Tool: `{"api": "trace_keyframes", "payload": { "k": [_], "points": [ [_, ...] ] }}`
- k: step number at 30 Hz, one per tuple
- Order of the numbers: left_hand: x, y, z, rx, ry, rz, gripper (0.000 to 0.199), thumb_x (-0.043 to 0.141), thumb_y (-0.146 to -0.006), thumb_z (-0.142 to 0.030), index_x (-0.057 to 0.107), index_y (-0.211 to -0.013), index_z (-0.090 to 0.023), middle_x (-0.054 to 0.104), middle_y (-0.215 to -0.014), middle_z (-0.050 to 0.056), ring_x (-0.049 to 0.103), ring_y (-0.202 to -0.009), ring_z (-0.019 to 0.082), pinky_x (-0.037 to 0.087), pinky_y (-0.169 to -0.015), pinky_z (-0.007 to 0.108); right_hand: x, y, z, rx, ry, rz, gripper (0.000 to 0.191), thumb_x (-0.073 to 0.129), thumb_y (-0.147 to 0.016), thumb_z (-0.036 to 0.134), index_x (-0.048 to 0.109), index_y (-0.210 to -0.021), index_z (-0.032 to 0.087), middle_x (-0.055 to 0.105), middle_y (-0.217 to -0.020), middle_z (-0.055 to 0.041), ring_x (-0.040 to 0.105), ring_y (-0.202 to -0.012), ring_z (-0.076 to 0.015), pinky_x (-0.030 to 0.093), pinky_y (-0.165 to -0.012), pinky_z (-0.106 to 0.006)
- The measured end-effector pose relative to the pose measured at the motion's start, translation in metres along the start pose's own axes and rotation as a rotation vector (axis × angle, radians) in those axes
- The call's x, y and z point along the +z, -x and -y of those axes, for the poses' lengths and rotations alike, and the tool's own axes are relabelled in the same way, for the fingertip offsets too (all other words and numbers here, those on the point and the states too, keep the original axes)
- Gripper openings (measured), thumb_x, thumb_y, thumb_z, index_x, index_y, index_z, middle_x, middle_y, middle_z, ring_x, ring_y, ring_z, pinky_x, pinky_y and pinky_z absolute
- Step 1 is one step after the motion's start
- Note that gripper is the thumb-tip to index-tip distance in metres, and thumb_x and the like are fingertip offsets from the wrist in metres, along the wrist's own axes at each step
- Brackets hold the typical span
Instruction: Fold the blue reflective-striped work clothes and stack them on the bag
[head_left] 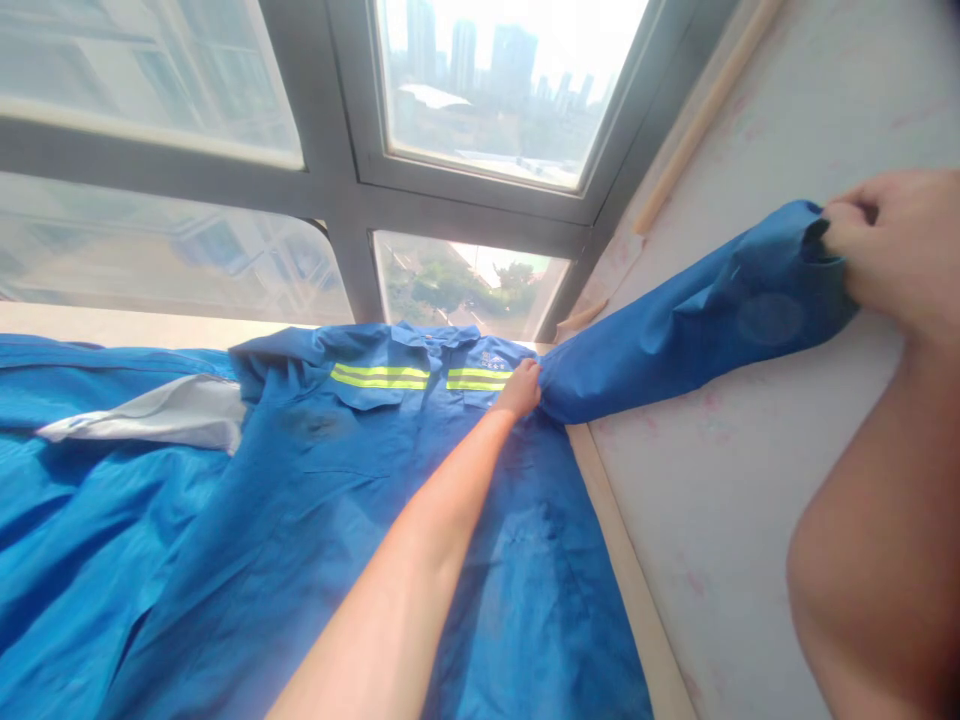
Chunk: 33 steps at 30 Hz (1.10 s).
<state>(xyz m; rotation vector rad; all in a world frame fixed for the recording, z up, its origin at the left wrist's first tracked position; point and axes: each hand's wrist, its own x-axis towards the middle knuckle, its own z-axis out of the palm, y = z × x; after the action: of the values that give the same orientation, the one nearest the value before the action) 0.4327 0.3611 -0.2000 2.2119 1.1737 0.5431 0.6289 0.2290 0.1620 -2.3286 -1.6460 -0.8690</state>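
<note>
Evidently, toward the ledge's [150, 322] left edge, blue cloth [82, 560] and a white piece [169, 412] could be dragged into creases if the adjoining blue jacket [360, 560] were pulled. At the far right corner, the jacket is gripped near its shoulder by the left hand [523, 388]; were that hold loosened, the chest could be skewed. Beyond the right edge, the sleeve [690, 320] is held out toward the wall [750, 480] by its cuff, gripped in the right hand [896, 240]; a hard tug might strain the seam. What the white piece belongs to cannot be told. The other sleeve is perhaps tucked under, the chest lettering is too small to be read, and the near hem is cut off.
</note>
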Motion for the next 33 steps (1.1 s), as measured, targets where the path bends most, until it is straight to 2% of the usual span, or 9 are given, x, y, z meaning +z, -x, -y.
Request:
{"api": "trace_keyframes", "payload": {
  "k": [7,11,14,16,19,23,26,29,33],
  "points": [
    [0.011,-0.005,-0.021,0.009,0.212,-0.013,0.046,0.055,-0.082,-0.006,0.062,-0.127,-0.011,0.066,-0.126,0.018,0.061,-0.122,0.031,0.046,-0.108,0.043,-0.001,0.017,0.025,0.055,-0.370,0.090,0.020,0.053,-0.085,0.029,0.071,-0.092,0.021,0.072,-0.090,-0.0113,0.063,-0.079,-0.0247,0.043,-0.067,-0.036],
    [-0.038,-0.018,-0.052,0.136,0.349,-0.083,0.066,0.063,-0.087,-0.021,0.043,-0.150,-0.019,0.048,-0.153,0.014,0.049,-0.138,0.029,0.041,-0.114,0.041,0.000,0.023,0.034,0.017,-0.710,0.226,0.021,0.059,-0.087,0.038,0.072,-0.093,0.023,0.071,-0.086,-0.0045,0.061,-0.074,-0.0201,0.045,-0.066,-0.032],
    [-0.096,-0.028,-0.096,0.536,0.668,-0.040,0.082,0.078,-0.081,-0.044,0.040,-0.152,-0.028,0.043,-0.158,0.009,0.046,-0.141,0.030,0.040,-0.114,0.041,-0.002,0.023,0.039,-0.028,-0.843,0.332,0.022,0.060,-0.088,0.041,0.073,-0.088,0.023,0.071,-0.088,-0.0031,0.059,-0.076,-0.0186,0.045,-0.066,-0.029],
    [-0.132,-0.033,-0.128,0.706,0.787,0.062,0.070,0.080,-0.077,-0.053,0.056,-0.137,-0.024,0.060,-0.140,0.009,0.055,-0.130,0.031,0.044,-0.110,0.042,-0.003,0.021,0.041,-0.025,-0.902,0.383,0.021,0.061,-0.087,0.039,0.073,-0.087,0.022,0.070,-0.086,-0.0029,0.058,-0.074,-0.0178,0.044,-0.063,-0.028],
    [-0.166,-0.036,-0.165,0.678,0.792,0.065,0.044,0.080,-0.077,-0.054,0.068,-0.097,-0.017,0.069,-0.095,0.005,0.066,-0.104,0.027,0.052,-0.096,0.042,-0.006,0.020,0.038,0.013,-0.951,0.351,0.018,0.065,-0.084,0.037,0.074,-0.091,0.022,0.070,-0.084,-0.0036,0.059,-0.075,-0.0186,0.047,-0.067,-0.030],
    [-0.185,-0.038,-0.186,0.600,0.777,-0.079,0.033,0.084,-0.077,-0.041,0.063,-0.079,-0.016,0.061,-0.076,0.001,0.065,-0.090,0.023,0.054,-0.085,0.037,-0.012,0.027,0.027,0.033,-1.144,0.130,0.044,0.053,-0.094,0.060,0.071,-0.094,0.020,0.072,-0.102,-0.0094,0.066,-0.100,-0.0238,0.051,-0.093,-0.036],
    [-0.196,-0.036,-0.189,0.577,0.813,-0.147,0.028,0.081,-0.081,-0.038,0.063,-0.080,-0.016,0.062,-0.076,0.001,0.066,-0.091,0.022,0.053,-0.084,0.035,-0.018,0.038,0.018,-0.053,-1.215,0.220,0.058,0.044,-0.093,0.074,0.070,-0.093,0.022,0.067,-0.129,-0.0093,0.059,-0.124,-0.0280,0.048,-0.106,-0.041],
    [-0.208,-0.029,-0.188,0.565,0.844,-0.158,0.027,0.080,-0.081,-0.038,0.064,-0.087,-0.017,0.067,-0.082,0.002,0.066,-0.093,0.021,0.053,-0.085,0.033,-0.021,0.050,0.015,-0.205,-1.009,0.340,0.040,0.065,-0.087,0.060,0.071,-0.113,0.030,0.059,-0.142,-0.0031,0.054,-0.130,-0.0320,0.045,-0.111,-0.048],
    [-0.219,-0.021,-0.189,0.602,0.813,-0.115,0.027,0.078,-0.078,-0.031,0.066,-0.097,-0.015,0.071,-0.093,0.004,0.066,-0.098,0.020,0.051,-0.089,0.031,-0.018,0.054,0.022,-0.375,-0.915,0.268,0.058,0.068,-0.080,0.039,0.059,-0.137,0.039,0.055,-0.143,-0.0027,0.053,-0.131,-0.0342,0.049,-0.108,-0.052]
  ]
}}
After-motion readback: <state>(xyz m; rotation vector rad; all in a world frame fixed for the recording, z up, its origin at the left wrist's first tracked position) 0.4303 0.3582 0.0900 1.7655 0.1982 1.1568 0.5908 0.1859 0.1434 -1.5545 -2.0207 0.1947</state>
